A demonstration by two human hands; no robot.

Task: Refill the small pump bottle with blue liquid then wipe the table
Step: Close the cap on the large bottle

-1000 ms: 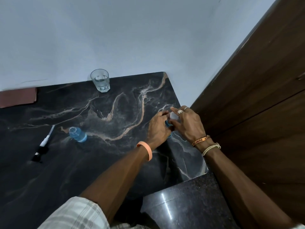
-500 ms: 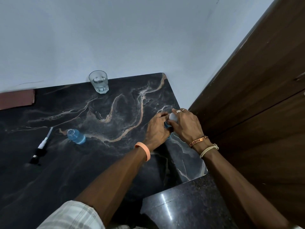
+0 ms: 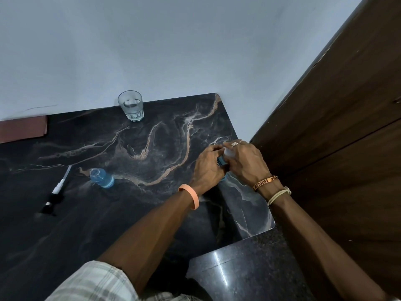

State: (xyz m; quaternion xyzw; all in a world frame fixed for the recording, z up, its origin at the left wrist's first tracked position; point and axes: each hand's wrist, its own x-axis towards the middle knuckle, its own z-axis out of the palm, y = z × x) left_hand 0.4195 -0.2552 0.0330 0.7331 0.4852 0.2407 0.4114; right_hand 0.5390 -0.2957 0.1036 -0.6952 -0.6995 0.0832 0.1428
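Gripping white-capped blue bottle point(image 3: 221, 161) together at right edge of table point(image 3: 130, 216): left hand point(image 3: 207, 168) round body, right hand point(image 3: 247, 164) over cap. Small pump bottle point(image 3: 102, 178) stands open, upright, well left of hands; left hand nearer. Pump head point(image 3: 54, 195) lies farther left.

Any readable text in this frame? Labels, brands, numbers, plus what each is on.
Nothing legible.
The wristband on the right wrist: dark printed characters, too blurred to read.
The glass: raised marks near the base, unreadable.
The small bottle, the pump and the held bottle between the left hand and right hand: no label visible.
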